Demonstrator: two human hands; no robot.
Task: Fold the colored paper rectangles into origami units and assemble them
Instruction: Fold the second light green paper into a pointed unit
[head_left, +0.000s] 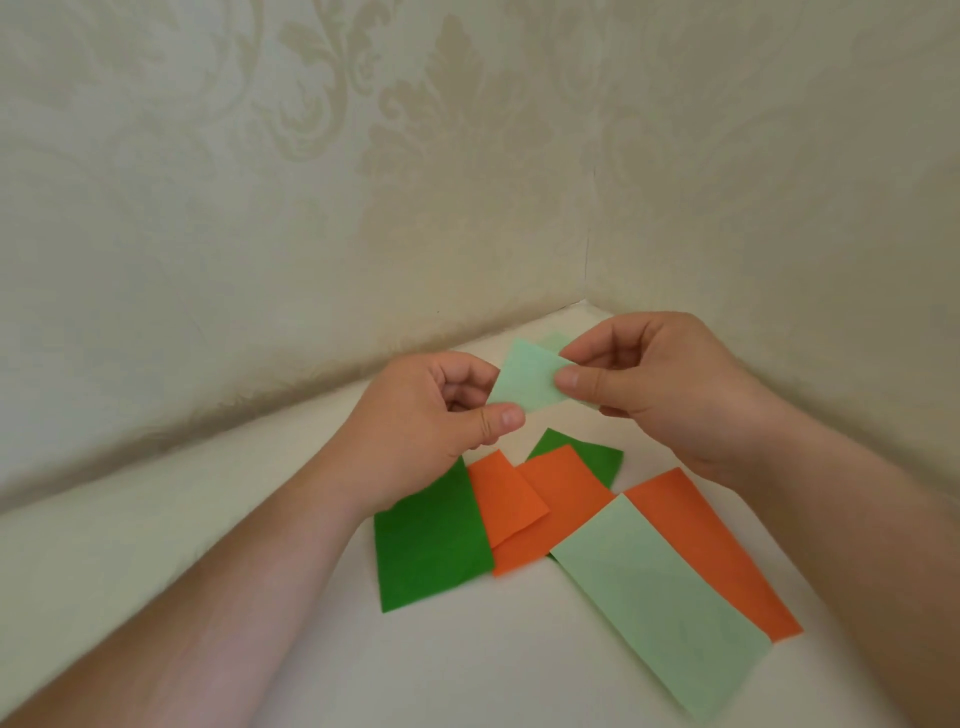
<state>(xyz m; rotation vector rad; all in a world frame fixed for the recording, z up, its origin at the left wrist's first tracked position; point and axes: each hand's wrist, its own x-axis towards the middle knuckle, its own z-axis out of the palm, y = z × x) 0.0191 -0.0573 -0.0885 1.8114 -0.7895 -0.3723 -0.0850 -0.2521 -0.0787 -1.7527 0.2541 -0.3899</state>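
— Writing anywhere? Labels, brands?

— None legible on any sheet; plain colour only, pale damask on the walls (311, 156).

— Grip?

— Pale green folded piece (530, 379) held up between both hands, off the surface. Left hand (431, 431) pinching its lower left corner, thumb over curled fingers. Right hand (654, 384) pinching its right edge between thumb and forefinger.

— Rest of the paper?

— Flat on the white surface (208, 519) just below the hands: dark green rectangle (431, 545) on the left, partly under the left wrist; curled orange sheet (506, 499) overlapping a second orange sheet (556, 504); another dark green sheet (597, 457) behind; long pale green strip (660, 597) lying over an orange strip (722, 551) on the right.

— Edges, room?

— Walls meeting in a corner close behind the hands. Bare surface to the left and toward the near edge.
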